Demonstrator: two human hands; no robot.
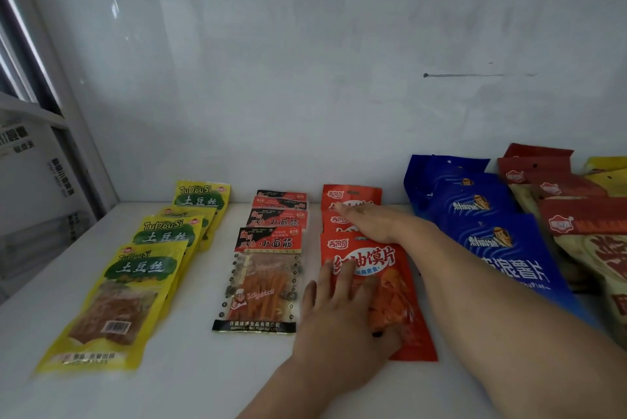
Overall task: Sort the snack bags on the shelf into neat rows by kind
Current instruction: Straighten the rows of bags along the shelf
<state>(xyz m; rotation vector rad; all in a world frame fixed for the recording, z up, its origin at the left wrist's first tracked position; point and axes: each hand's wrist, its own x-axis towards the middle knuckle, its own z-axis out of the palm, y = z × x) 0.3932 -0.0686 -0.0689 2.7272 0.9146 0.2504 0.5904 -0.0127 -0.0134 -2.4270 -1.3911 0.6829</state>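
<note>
A white shelf [203,367] carries the snack bags, backed by a pale, glossy wall [305,62] that bears a thin dark mark on its right side. At far left a white upright frame [78,147] edges the shelf, and beyond it sit blurred white cartons with dark print.

Four rows run from front to back. The yellow bags [112,303] lie overlapped at left. Just beside them, with a strip of bare shelf between, lie the red-and-black bags [263,283], also overlapped. Next come the orange-red bags [390,269], then the blue bags [488,232], which stand tilted against one another. At far right dark red bags [556,181] are piled loosely over beige and yellow ones.

The left hand [342,323] rests flat on the lower left part of the front orange-red bag, its grip relaxed and wide, fingers spread straight along the bag. The right hand [369,221] reaches across the same row, fingers straight and together, touching the rear orange-red bags; its grip holds nothing. The right forearm crosses in front of the blue row.
</note>
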